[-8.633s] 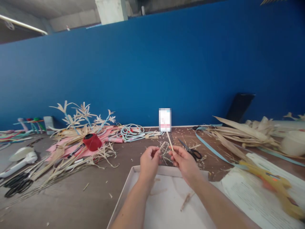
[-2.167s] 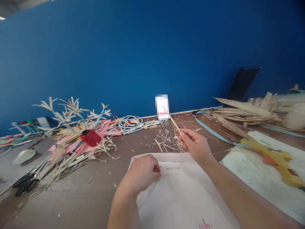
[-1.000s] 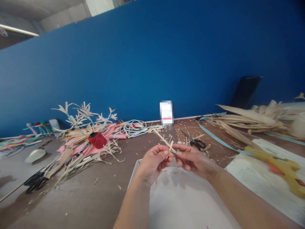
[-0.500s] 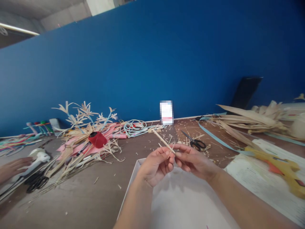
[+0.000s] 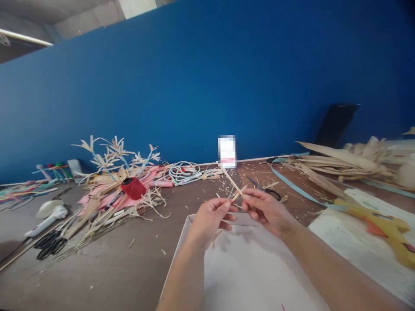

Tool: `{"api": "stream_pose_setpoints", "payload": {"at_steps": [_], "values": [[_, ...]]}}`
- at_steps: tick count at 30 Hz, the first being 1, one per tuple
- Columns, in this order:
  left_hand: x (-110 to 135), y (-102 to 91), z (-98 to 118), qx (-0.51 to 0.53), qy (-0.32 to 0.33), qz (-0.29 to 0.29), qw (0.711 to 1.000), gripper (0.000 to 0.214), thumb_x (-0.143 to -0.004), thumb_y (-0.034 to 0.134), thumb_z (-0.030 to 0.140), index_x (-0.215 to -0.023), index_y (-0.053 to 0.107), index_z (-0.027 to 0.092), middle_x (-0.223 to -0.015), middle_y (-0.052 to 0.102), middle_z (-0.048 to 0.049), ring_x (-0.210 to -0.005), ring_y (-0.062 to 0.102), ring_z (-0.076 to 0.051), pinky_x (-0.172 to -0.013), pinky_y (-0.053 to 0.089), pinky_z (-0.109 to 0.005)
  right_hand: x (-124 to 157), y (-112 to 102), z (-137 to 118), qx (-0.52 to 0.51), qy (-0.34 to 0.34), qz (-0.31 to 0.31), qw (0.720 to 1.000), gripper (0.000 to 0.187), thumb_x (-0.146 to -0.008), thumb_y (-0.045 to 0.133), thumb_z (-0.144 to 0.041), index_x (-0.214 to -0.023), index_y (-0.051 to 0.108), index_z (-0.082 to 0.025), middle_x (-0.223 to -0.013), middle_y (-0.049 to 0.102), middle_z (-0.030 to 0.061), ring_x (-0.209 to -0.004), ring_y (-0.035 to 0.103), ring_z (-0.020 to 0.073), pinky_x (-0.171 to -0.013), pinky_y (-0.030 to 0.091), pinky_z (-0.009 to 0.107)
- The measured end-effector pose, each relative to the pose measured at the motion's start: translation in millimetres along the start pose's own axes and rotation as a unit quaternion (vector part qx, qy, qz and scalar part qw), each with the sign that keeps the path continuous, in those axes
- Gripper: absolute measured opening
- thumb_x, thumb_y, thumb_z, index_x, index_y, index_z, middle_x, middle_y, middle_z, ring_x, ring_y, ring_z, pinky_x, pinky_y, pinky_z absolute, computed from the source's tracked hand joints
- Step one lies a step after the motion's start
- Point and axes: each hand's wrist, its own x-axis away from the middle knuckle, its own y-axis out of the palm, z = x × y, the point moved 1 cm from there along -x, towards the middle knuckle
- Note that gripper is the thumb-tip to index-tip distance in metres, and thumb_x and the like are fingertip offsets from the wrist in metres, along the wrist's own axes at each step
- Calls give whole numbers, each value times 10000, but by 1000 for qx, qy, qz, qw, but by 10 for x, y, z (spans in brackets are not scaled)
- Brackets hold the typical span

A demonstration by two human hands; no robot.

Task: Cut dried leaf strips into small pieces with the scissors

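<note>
A thin pale strip of dried husk (image 5: 232, 179) rises from my fingertips and slants up to the left. My right hand (image 5: 269, 211) pinches its lower end between thumb and forefinger. Close beside it, my left hand (image 5: 214, 218) has thumb and forefinger closed on a short pale end at the same spot; whether this is part of the same strip I cannot tell. Both hands are held above a white box or tray (image 5: 253, 276). Behind my right hand lies a pair of black-handled scissors (image 5: 271, 192), partly hidden.
At left stand husk flowers (image 5: 118, 149) near a red spool (image 5: 133, 188), black scissors (image 5: 52, 245) and a white hand tool (image 5: 48, 222). Dried husks (image 5: 343, 166), a blue ribbon (image 5: 295, 188) and a yellow glue gun (image 5: 382, 224) lie at right. A blue partition (image 5: 207, 86) closes the back.
My hands have moved slightly apart, and the strip has shifted up and right. Another person's hand at far left has left the white tool and gone out of view.
</note>
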Motion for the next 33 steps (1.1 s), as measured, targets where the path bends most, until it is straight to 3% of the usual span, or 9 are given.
{"api": "stream_pose_setpoints", "payload": {"at_steps": [8,12,16,22,29,33], "values": [[-28,55,-14,-61,19,38,997,230,-727,573,324,-831,603,122,-792,633,-72,-607,546,-96,-477,440,-186,25,43,17,45,0,-26,999,335,-724,648,-349,-1008,608,-176,-649,587,-3,-440,422,38,-415,263,169],[-39,69,-30,-90,43,68,993,197,-725,546,303,-796,601,127,-692,612,-42,-573,527,-96,-459,418,-183,19,89,63,128,-18,-64,990,397,-763,601,-368,-1115,588,-186,-655,580,-2,-454,420,49,-417,259,179],[-54,86,-64,-116,81,90,986,179,-722,527,306,-727,592,140,-629,592,-17,-534,499,-92,-447,395,-186,4,109,72,224,-55,-35,972,352,-793,554,-364,-1103,616,-211,-650,570,-18,-452,401,57,-432,305,194],[-35,127,-51,-170,118,137,969,144,-700,501,243,-653,603,152,-583,591,7,-507,453,-79,-477,348,-187,51,140,81,382,-197,11,903,293,-836,482,-259,-1081,642,-250,-748,629,5,-707,556,128,-680,427,247],[-55,137,-57,-125,101,164,973,121,-665,501,226,-572,533,156,-509,488,47,-447,368,-56,-475,302,-186,118,190,126,524,-305,58,793,413,-843,386,-139,-1178,565,-303,-755,606,11,-695,553,137,-640,421,247],[-72,148,-99,-129,105,156,974,94,-657,489,212,-611,551,159,-520,493,46,-433,351,-51,-450,281,-179,103,121,94,523,-299,111,790,386,-833,413,-159,-1154,589,-283,-831,636,25,-733,577,145,-660,428,247]]}}
